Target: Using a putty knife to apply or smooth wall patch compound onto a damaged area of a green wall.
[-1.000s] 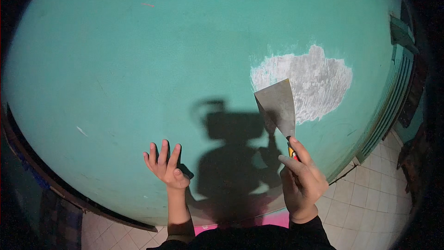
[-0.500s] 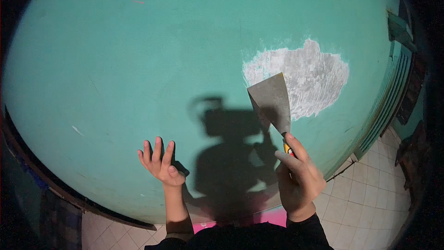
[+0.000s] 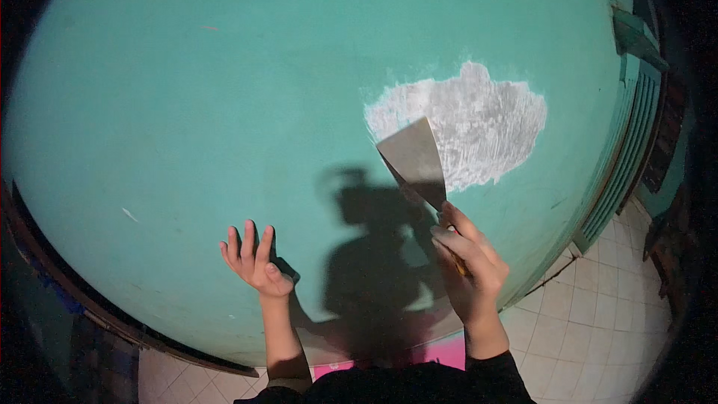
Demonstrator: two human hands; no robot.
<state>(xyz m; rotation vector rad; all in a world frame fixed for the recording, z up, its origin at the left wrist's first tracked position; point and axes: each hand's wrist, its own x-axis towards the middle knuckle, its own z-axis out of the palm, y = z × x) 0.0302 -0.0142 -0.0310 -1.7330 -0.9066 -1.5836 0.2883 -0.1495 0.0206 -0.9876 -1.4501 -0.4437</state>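
A putty knife (image 3: 416,155) with a wide grey metal blade is gripped by its yellow handle in my right hand (image 3: 473,262). Its blade overlaps the lower left edge of a scraped whitish-grey patch (image 3: 490,123) on the green wall (image 3: 224,112). Whether the blade touches the wall I cannot tell. My left hand (image 3: 255,263) is raised to the left, fingers spread and nothing in it; it appears at or close to the wall, with its shadow just beside it.
My dark shadow (image 3: 366,262) falls on the wall between my hands. A green louvred panel (image 3: 624,157) stands at the right. Pale floor tiles (image 3: 572,329) show at lower right, something pink (image 3: 441,352) below the wall, and a dark edge (image 3: 127,337) curves along the lower left.
The patch sits farther left in the view. My right hand and the putty knife have shifted left with it, the handle now more tilted. The left hand stays spread in nearly the same place.
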